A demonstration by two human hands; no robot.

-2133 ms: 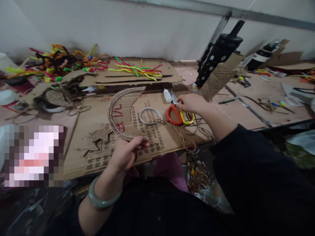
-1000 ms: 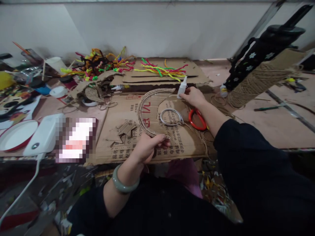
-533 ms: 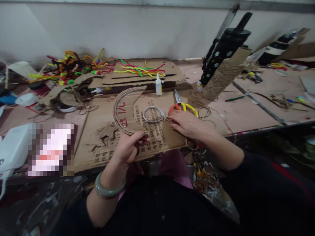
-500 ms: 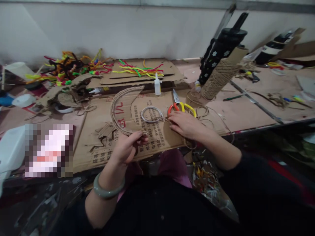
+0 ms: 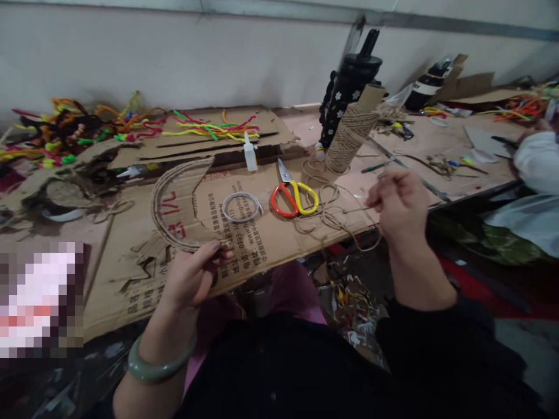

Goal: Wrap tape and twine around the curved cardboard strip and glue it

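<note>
My left hand (image 5: 194,275) pinches the near end of a crescent-shaped cardboard piece (image 5: 174,203) wrapped in jute twine, held just above a flat cardboard sheet (image 5: 271,238). My right hand (image 5: 396,202) is raised at the right, fingers closed on a strand of jute twine (image 5: 336,218) that runs back over the sheet's right edge. Between the hands lie a white ring (image 5: 240,208) and scissors (image 5: 293,196) with one orange and one yellow handle. A small white glue bottle (image 5: 250,155) stands behind them.
A twine spool (image 5: 350,135) leans against a black flowered bottle (image 5: 347,93). Coloured pipe cleaners (image 5: 209,125) lie on cardboard at the back; more are heaped at the far left (image 5: 65,131). Another person's white sleeve (image 5: 537,163) shows at the right edge.
My right hand lifted off the cardboard near the ring and moved right and up, pulling the twine strand with it. My left hand keeps its pinch on the crescent.
</note>
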